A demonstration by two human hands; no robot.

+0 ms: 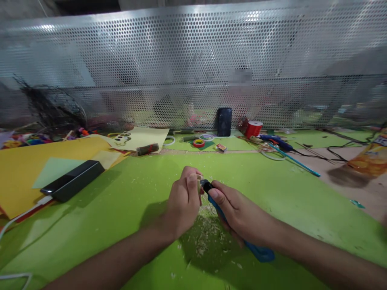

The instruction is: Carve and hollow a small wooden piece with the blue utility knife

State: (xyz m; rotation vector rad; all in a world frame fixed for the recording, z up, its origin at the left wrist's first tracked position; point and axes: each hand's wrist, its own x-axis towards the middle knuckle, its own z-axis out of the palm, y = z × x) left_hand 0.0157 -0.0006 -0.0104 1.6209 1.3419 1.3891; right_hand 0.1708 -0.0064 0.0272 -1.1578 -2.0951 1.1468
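Note:
My left hand (185, 201) is closed, pinching a small pale piece of wood (200, 177) between thumb and fingers. Wrapped round a blue-handled cutting tool (259, 252) with a black collar is my right hand (234, 207). The tool's short grey tip meets the pale piece or lies right beside it; the fingers partly hide the contact. Below both hands, many pale shavings (204, 233) are scattered on the green mat (127, 225).
A power bank (74, 181) with a white cable lies left on yellow paper (15, 169). Along the back are a stick bundle (147, 149), tape rolls, a matchbox (221, 148), an upright phone (224, 122), red spool (253, 129) and blue glue gun (275, 141). Behind stands a perforated metal screen (193, 60).

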